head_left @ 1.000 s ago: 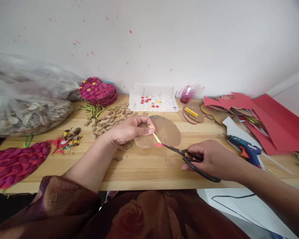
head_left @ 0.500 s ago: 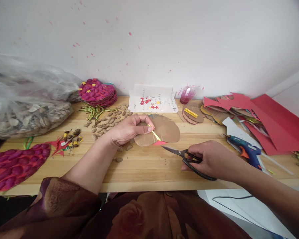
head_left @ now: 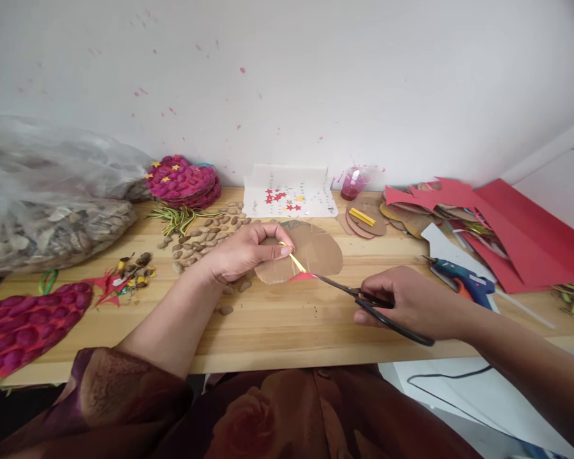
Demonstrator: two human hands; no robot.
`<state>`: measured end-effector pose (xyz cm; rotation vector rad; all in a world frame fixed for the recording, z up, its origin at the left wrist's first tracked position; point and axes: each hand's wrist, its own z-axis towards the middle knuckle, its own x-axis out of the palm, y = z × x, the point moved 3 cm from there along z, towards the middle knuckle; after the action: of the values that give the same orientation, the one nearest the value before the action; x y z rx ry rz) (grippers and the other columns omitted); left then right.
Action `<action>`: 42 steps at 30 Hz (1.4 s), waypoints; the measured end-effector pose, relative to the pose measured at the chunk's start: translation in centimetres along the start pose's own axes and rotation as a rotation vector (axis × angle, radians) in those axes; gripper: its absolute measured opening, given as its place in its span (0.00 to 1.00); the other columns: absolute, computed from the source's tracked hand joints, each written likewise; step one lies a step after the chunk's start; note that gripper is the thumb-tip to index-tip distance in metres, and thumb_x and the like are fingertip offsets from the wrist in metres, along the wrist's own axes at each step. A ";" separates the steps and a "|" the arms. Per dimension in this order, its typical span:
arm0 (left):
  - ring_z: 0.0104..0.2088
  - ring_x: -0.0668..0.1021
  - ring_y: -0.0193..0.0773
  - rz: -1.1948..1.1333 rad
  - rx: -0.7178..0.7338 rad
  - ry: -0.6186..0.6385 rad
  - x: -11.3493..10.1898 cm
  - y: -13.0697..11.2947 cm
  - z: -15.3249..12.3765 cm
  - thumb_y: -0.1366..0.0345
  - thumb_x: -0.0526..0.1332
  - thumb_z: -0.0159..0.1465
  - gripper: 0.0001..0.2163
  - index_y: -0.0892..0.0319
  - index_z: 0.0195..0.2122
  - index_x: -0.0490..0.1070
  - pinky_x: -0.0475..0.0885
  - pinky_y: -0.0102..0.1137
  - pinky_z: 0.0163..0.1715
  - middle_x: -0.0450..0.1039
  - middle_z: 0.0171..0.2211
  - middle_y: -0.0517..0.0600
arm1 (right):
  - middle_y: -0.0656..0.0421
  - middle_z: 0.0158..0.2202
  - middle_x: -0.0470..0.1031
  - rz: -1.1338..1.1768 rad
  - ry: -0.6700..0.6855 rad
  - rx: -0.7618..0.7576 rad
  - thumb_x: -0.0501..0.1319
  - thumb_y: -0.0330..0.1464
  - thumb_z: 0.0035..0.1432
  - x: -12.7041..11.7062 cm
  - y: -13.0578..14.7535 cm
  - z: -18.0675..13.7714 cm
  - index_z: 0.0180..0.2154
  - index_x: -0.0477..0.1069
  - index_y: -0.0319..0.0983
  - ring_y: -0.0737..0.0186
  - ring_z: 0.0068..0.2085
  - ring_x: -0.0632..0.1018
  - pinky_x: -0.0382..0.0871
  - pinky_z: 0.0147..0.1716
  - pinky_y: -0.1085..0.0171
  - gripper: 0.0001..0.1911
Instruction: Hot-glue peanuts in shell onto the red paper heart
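Note:
Between the thumb and forefinger of my left hand [head_left: 256,250] is a narrow yellow strip [head_left: 296,262], pinched at its upper end. My right hand [head_left: 402,303] grips black-handled scissors [head_left: 347,290], fingers in the loops. Their tips point left and lie at the lower end of the strip; I cannot tell whether they touch it. Under my left hand is a brown cardboard oval [head_left: 318,248], with a bit of red [head_left: 302,276] showing at its near edge.
Pistachio-like shells [head_left: 205,236] lie left of the cardboard. A bag of shells [head_left: 52,236] and purple-red decorated pieces [head_left: 182,178] stand further left. On the right are a glue gun [head_left: 463,277], red card [head_left: 521,236] and cardboard rounds [head_left: 380,220]. Paper with stars [head_left: 310,191] is at the back.
The scissors have narrowed and their tips have come nearer the yellow strip's lower end. My left hand keeps its pinch. The whole view has shifted slightly.

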<state>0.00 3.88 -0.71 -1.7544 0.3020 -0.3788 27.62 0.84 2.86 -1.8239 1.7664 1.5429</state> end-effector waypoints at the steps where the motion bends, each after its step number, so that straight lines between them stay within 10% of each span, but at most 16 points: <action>1: 0.25 0.72 0.28 0.007 -0.007 0.000 0.0 0.1 0.0 0.55 0.75 0.53 0.17 0.60 0.33 0.74 0.66 0.22 0.24 0.71 0.27 0.44 | 0.66 0.20 0.57 -0.008 -0.009 -0.001 0.67 0.49 0.54 0.0 0.1 0.1 0.21 0.58 0.42 0.65 0.25 0.58 0.50 0.22 0.64 0.25; 42: 0.23 0.74 0.29 -0.085 -0.018 0.007 0.2 0.3 0.2 0.60 0.75 0.54 0.12 0.60 0.32 0.75 0.68 0.21 0.22 0.73 0.26 0.45 | 0.66 0.18 0.60 -0.221 -0.115 -0.026 0.63 0.57 0.55 -0.1 0.5 -0.3 0.21 0.57 0.42 0.66 0.23 0.59 0.50 0.22 0.63 0.29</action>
<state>0.26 3.92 -1.02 -1.7881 0.2376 -0.4447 27.37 0.47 3.33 -1.8308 1.4475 1.5562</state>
